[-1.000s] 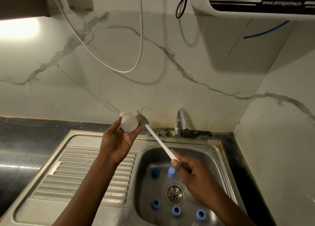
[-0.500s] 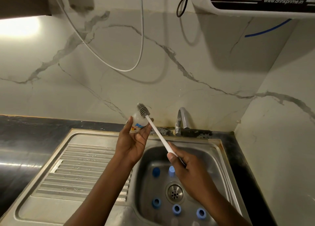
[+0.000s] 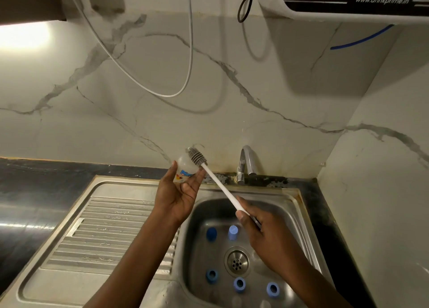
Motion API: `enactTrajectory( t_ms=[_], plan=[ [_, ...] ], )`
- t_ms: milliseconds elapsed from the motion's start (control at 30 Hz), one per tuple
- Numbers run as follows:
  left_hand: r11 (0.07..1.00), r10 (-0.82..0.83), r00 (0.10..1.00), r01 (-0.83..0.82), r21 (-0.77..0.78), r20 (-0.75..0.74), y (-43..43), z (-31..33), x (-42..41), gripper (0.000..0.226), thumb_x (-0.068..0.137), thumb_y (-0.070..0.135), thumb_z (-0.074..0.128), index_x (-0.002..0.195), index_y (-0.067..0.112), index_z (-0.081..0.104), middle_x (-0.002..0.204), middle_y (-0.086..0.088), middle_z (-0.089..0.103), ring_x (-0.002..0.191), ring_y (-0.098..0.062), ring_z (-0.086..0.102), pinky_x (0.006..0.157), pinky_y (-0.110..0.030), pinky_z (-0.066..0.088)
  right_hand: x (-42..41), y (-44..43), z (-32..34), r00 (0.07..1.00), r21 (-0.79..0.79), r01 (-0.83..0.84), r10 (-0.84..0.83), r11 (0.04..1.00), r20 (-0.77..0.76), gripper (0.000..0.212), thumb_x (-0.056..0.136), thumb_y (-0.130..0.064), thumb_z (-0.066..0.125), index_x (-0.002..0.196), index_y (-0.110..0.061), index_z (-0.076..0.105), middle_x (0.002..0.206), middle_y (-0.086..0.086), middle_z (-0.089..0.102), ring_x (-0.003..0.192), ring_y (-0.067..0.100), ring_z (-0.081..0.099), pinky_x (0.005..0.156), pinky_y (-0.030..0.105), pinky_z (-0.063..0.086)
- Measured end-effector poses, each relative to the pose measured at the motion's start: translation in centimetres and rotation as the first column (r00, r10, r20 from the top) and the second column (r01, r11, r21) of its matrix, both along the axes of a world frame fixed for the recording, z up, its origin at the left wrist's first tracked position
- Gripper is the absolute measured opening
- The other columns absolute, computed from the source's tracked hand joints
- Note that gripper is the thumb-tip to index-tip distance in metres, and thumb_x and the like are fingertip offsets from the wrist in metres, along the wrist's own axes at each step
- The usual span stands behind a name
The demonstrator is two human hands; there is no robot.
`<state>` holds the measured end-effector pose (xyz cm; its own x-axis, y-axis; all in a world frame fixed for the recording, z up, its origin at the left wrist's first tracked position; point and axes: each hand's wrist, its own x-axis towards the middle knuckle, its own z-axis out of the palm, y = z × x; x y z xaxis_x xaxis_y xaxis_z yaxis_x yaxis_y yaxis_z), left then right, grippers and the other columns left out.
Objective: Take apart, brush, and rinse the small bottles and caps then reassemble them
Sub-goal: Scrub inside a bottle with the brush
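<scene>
My left hand (image 3: pixel 178 192) holds a small translucent bottle (image 3: pixel 184 169) with a coloured label, raised above the sink's back rim. A bottle brush (image 3: pixel 217 182) with a white handle is held in my right hand (image 3: pixel 260 228), which grips the handle's lower end. Its grey bristle head lies against the bottle's upper right side. Several blue caps (image 3: pixel 232 232) lie in the sink bowl (image 3: pixel 204 219) around the drain; some stand closed end up, others show their open ends.
A chrome tap (image 3: pixel 246 163) stands at the sink's back edge. A ribbed steel drainboard (image 3: pixel 104 233) lies on the left, beside a dark countertop (image 3: pixel 34 187). A white cable loops down the marble wall. A water purifier (image 3: pixel 348 1) hangs at the upper right.
My left hand has turned the bottle from bottom-facing to label-facing and shifted a little to the right. The brush head slid up over the bottle's side.
</scene>
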<state>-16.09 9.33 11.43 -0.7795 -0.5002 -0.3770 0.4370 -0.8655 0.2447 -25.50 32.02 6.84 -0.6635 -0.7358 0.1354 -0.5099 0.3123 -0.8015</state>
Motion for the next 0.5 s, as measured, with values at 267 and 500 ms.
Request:
enactTrajectory(
  t_ms=[267,500],
  plan=[
    [0.999,-0.001,0.999,-0.001,-0.034,-0.036,0.6,-0.1,-0.7,0.058,0.105,0.033,0.062,0.149,-0.001,0.045,0.139,-0.034,0.063,0.131,-0.044,0.064,0.099,-0.052,0.057,0.1,-1.2,0.9,0.999,-0.047,-0.024,0.023,0.999,-0.031,0.051,0.102,-0.061,0.053,0.149,-0.056,0.033,0.101,-0.040,0.065,0.102,-0.014,0.064,0.074,0.007,0.054],
    [0.996,0.065,0.998,-0.066,-0.055,-0.012,-1.9,0.2,0.0,0.058,0.109,0.038,0.055,0.149,-0.003,0.047,0.141,-0.033,0.062,0.126,-0.040,0.067,0.099,-0.045,0.059,1.1,-0.3,0.5,0.998,0.001,-0.064,0.064,0.998,-0.027,0.035,0.098,-0.071,0.043,0.123,-0.090,0.029,0.094,-0.031,0.068,0.097,-0.012,0.066,0.072,0.004,0.051]
  ],
)
